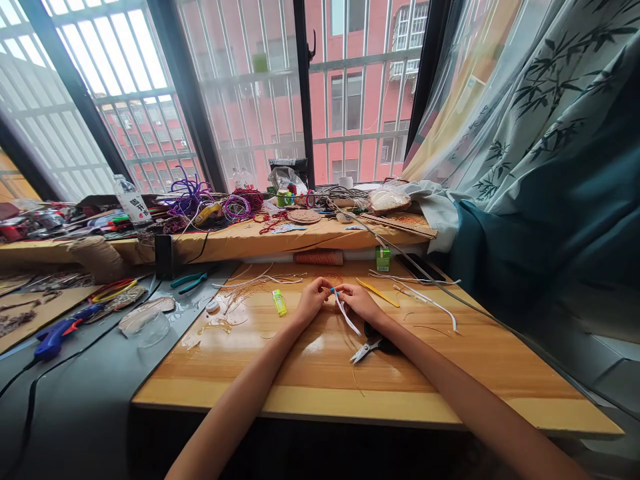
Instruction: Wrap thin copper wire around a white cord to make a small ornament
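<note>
My left hand (314,300) and my right hand (359,301) meet above the wooden board, fingertips pinched close together. Between them is a white cord (349,319), its loose end hanging down toward the board. A small blue bit (335,291) shows at the fingertips; whether it is part of the cord or a fingernail I cannot tell. Thin copper-coloured thread (327,280) lies just behind my left hand. Under my right wrist rest black-handled scissors (366,351), blades pointing left and partly open. A yellow, narrow tool (379,293) lies beyond my right hand.
Left of my hands are a yellow-green lighter-like object (279,302) and a small white round piece (213,306). White cords (433,302) lie to the right. Teal pliers (189,283) and a blue glue gun (60,333) sit on the grey surface. A cluttered ledge (240,235) runs behind.
</note>
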`<state>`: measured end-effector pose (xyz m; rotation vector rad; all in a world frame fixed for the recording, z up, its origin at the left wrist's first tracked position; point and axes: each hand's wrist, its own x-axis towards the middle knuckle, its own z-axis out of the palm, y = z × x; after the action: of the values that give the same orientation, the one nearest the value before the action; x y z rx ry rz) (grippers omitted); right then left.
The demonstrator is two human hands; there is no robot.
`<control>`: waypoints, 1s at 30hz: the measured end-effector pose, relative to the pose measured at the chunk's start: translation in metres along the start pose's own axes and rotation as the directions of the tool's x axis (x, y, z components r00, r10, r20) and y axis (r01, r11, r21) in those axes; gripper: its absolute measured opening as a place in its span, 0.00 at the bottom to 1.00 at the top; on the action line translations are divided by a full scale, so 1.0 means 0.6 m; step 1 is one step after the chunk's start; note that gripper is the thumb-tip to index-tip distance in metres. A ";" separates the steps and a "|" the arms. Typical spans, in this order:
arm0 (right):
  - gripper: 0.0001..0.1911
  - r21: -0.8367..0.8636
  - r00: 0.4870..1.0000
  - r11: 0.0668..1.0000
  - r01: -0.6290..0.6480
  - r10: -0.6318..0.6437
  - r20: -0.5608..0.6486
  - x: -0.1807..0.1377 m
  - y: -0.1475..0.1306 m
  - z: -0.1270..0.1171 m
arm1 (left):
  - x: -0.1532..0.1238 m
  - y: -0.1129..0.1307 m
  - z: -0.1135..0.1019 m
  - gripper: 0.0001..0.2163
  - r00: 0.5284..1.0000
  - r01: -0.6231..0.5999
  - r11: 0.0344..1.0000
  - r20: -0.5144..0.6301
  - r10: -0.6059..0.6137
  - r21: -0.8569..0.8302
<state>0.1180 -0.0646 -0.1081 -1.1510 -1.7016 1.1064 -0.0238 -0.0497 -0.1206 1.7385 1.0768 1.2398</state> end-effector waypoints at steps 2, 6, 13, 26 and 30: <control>0.08 0.028 1.000 1.000 -0.013 0.013 -0.002 -0.001 -0.002 0.001 | -0.001 -0.001 0.001 0.04 1.000 -0.023 0.999 0.010 0.023 0.047; 0.08 0.069 0.999 0.997 -0.045 0.046 -0.021 -0.002 -0.006 0.001 | -0.005 0.004 0.004 0.02 0.997 -0.076 0.983 -0.001 0.078 0.168; 0.08 -0.004 1.000 1.000 0.012 -0.012 0.006 0.001 0.000 -0.001 | -0.009 0.009 0.005 0.01 0.984 -0.166 0.954 -0.023 0.177 0.248; 0.11 -0.125 0.999 0.991 0.041 -0.040 0.011 0.006 0.010 -0.002 | -0.008 0.012 0.004 0.03 0.983 -0.172 0.952 -0.022 0.183 0.252; 0.11 -0.092 0.996 0.992 0.089 -0.089 0.006 0.005 0.010 -0.005 | -0.009 0.017 0.002 0.04 0.977 -0.208 0.939 0.008 0.214 0.274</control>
<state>0.1211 -0.0597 -0.1123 -1.1192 -1.8038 0.9843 -0.0215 -0.0587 -0.1139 2.1010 1.1417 1.2890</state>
